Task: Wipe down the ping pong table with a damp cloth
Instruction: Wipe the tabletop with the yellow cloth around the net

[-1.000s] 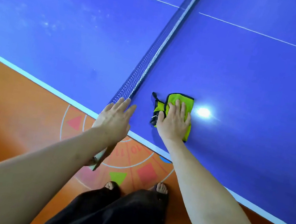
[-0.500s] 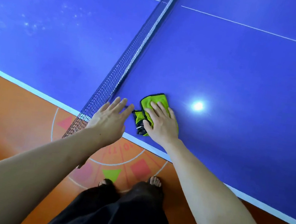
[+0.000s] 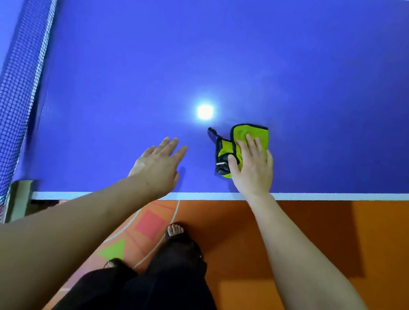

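Green cloth (image 3: 250, 135) with black trim lies folded on blue table (image 3: 315, 92), right of frame centre, near white front edge. Right hand (image 3: 252, 167) presses flat on it, fingers straight and slightly spread. Left hand (image 3: 158, 166) lower centre, fingers straight, close together, holding nothing; contact with table unclear. Net (image 3: 15, 87) along left edge. Bright light reflection (image 3: 204, 112) just upper left of cloth. Orange floor (image 3: 318, 240) below.

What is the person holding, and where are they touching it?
Nothing is gripped. The right hand presses flat on the near right part of the green cloth on the table. The left hand holds nothing, fingers straight.
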The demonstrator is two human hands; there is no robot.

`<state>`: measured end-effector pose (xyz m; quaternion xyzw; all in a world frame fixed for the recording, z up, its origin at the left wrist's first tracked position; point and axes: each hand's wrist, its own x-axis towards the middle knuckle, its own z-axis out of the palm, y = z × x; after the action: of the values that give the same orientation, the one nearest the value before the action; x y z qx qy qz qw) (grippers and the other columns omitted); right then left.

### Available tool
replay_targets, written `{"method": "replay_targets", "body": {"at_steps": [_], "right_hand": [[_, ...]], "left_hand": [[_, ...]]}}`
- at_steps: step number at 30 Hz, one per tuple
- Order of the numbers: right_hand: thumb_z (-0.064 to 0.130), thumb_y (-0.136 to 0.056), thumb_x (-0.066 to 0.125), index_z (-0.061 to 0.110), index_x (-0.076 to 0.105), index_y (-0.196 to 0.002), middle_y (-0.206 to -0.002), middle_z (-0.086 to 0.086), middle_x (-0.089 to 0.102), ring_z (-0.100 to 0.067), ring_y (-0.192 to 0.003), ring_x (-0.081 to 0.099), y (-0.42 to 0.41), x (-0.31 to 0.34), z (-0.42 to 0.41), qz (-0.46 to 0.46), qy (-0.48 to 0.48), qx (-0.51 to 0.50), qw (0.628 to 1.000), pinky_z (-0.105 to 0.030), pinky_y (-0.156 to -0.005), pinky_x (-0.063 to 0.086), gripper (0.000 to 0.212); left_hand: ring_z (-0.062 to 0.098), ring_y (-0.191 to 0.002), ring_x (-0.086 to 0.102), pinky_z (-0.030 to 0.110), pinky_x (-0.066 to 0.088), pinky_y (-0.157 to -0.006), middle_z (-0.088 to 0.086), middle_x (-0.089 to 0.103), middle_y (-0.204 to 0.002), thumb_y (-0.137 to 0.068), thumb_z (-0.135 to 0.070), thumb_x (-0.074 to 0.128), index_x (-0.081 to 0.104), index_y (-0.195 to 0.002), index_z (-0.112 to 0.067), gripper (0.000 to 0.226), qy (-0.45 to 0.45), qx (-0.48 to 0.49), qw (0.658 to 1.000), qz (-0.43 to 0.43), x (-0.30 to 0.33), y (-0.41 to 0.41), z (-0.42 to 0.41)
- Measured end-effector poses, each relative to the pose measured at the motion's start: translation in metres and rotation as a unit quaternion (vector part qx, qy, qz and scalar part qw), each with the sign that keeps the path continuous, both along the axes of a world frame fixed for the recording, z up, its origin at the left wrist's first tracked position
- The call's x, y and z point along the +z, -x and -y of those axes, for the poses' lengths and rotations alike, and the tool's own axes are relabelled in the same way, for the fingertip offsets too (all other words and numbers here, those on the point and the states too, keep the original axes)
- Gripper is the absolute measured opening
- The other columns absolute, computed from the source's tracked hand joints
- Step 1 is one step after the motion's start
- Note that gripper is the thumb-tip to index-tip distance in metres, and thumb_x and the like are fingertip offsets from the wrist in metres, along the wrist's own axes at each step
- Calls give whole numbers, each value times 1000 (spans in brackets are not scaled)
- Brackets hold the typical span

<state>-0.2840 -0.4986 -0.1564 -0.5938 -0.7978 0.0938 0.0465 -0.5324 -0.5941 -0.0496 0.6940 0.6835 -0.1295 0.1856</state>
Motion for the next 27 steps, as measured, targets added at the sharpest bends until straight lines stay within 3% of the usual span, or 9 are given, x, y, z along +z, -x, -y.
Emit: {"method": "replay_targets", "body": {"at_steps": [6, 11, 19, 23, 27], "right_hand": [[56, -104, 40, 26, 45, -157, -170, -2, 33, -25, -159, 22, 41, 1, 40, -5, 8, -105, 994, -54, -126, 22, 61], [59, -105, 39, 29, 43, -157, -172, 0, 28, -24, -161, 18, 103, 2, 80, -25, 23, -104, 994, -53, -126, 18, 60], [60, -105, 38, 26, 45, -156, -171, -2, 30, -26, -160, 20, 259, 2, 154, -36, 39, 14, 999, -54, -125, 18, 61], [59, -102, 41, 26, 52, -150, -166, -4, 40, -28, -156, 29, 339, -2, 181, -46, 35, 108, 992, -55, -121, 24, 59], [57, -100, 41, 26, 57, -145, -164, -3, 44, -28, -154, 34, 389, -7, 200, -69, 21, 211, 975, -55, -118, 27, 58]], "left_hand": [[26, -153, 9, 43, 20, -122, 7, 13, -166, -99, -26, 39, 18, -158, -19, 63, 11, 17, 1000, 2, -9, 21, 20], [26, -153, 10, 43, 22, -120, 8, 14, -165, -100, -28, 40, 21, -157, -19, 61, 16, 62, 997, -32, -5, 79, 66], [29, -152, 11, 46, 21, -119, 9, 20, -163, -95, -31, 48, 29, -153, -18, 62, 2, 131, 986, -100, 9, 186, 170], [32, -149, 19, 48, 24, -118, 12, 31, -156, -94, -29, 46, 35, -143, -17, 51, -23, 151, 982, -114, 20, 220, 223], [32, -151, 14, 42, 15, -122, 12, 23, -161, -92, -23, 47, 23, -154, -14, 67, -32, 144, 981, -124, 25, 237, 258]]}}
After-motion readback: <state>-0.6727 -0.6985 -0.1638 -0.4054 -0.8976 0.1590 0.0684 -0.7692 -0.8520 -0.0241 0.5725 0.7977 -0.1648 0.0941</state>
